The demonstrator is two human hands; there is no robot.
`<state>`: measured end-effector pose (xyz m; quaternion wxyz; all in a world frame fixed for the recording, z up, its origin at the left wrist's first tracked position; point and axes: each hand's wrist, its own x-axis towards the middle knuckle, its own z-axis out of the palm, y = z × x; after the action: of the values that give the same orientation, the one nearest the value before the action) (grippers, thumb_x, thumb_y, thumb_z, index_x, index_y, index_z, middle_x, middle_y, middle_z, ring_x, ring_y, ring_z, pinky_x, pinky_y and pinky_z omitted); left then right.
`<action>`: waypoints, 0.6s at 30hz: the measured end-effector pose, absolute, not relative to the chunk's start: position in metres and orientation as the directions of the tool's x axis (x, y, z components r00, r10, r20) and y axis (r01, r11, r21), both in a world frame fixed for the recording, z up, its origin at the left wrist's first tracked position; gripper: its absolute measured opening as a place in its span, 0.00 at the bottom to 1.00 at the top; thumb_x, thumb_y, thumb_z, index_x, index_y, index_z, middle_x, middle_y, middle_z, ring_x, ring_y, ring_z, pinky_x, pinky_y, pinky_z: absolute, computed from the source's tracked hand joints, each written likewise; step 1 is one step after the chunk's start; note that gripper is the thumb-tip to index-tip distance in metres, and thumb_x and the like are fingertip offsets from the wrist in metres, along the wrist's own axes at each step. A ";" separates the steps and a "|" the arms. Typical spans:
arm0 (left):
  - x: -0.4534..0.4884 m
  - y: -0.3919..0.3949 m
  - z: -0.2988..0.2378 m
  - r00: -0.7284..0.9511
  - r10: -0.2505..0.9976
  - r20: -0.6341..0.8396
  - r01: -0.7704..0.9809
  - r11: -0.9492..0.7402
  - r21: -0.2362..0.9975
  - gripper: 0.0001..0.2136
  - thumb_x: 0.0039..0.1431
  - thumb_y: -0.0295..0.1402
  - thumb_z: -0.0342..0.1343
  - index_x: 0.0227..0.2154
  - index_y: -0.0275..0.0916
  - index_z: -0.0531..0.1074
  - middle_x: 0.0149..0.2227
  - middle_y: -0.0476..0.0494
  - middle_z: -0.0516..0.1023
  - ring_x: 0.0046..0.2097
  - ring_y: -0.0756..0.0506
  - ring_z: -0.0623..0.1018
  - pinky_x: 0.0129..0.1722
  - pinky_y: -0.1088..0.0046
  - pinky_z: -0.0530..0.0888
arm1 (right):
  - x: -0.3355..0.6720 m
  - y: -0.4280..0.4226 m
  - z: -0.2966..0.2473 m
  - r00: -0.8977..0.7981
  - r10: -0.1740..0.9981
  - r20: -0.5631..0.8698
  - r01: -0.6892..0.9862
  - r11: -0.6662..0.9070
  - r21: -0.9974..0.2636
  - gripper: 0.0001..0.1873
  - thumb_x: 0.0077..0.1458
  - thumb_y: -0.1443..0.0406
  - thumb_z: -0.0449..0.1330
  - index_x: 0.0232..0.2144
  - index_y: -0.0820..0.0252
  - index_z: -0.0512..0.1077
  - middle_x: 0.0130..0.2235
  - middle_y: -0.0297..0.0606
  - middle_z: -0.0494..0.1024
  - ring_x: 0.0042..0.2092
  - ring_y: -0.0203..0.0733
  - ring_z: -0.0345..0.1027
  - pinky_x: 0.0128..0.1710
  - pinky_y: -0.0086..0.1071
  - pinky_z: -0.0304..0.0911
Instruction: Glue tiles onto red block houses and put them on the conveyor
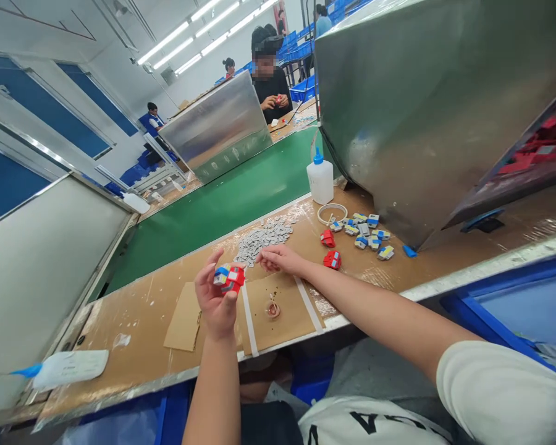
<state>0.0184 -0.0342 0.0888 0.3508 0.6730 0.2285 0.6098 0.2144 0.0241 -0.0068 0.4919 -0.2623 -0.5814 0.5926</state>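
My left hand (pixel 217 295) is raised above the cardboard-covered bench and grips a small red, blue and white plastic toy part (pixel 229 277) between thumb and fingers. My right hand (pixel 278 258) reaches to the near edge of a pile of small grey pieces (pixel 265 235), its fingers pinched together; what they pinch is too small to make out. Two red parts (pixel 330 248) lie just right of my right hand. Further right sits a cluster of several grey, blue and yellow parts (pixel 368 232).
A white glue bottle with a blue cap (pixel 320 178) stands by a white ring (pixel 332 212). A large metal hopper (pixel 426 105) fills the right. A green conveyor belt (pixel 231 198) runs behind the bench. Another bottle (pixel 67 368) lies at the left. Other people work farther along.
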 end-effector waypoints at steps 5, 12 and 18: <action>0.041 0.005 0.054 0.217 0.749 0.626 -0.095 -0.622 0.777 0.26 0.58 0.47 0.70 0.57 0.52 0.70 0.67 0.36 0.67 0.54 0.40 0.80 0.58 0.55 0.75 | 0.213 0.025 0.004 -0.540 0.795 0.278 -0.576 -0.108 -0.810 0.34 0.59 0.37 0.59 0.46 0.60 0.73 0.34 0.36 0.76 0.26 0.33 0.63 0.24 0.27 0.57; 0.060 0.030 0.027 0.264 0.767 0.585 -0.041 -0.597 0.801 0.25 0.56 0.42 0.73 0.53 0.46 0.71 0.61 0.38 0.73 0.61 0.38 0.76 0.63 0.55 0.72 | 0.214 0.026 0.004 -0.484 0.846 0.224 -0.649 -0.176 -0.740 0.34 0.52 0.37 0.67 0.45 0.55 0.69 0.29 0.29 0.73 0.27 0.34 0.67 0.27 0.27 0.65; 0.056 0.042 0.014 0.237 0.818 0.524 -0.032 -0.532 0.846 0.29 0.57 0.52 0.68 0.57 0.45 0.71 0.61 0.36 0.73 0.64 0.37 0.73 0.63 0.58 0.71 | 0.212 0.035 -0.001 -0.271 0.955 0.119 -0.612 -0.075 -0.787 0.31 0.51 0.40 0.70 0.40 0.57 0.69 0.33 0.31 0.77 0.32 0.35 0.72 0.31 0.28 0.71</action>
<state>0.0559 0.0420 0.0136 0.3889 0.6836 0.2874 0.5467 0.2120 0.0349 -0.0005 0.5610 -0.2233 -0.3841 0.6985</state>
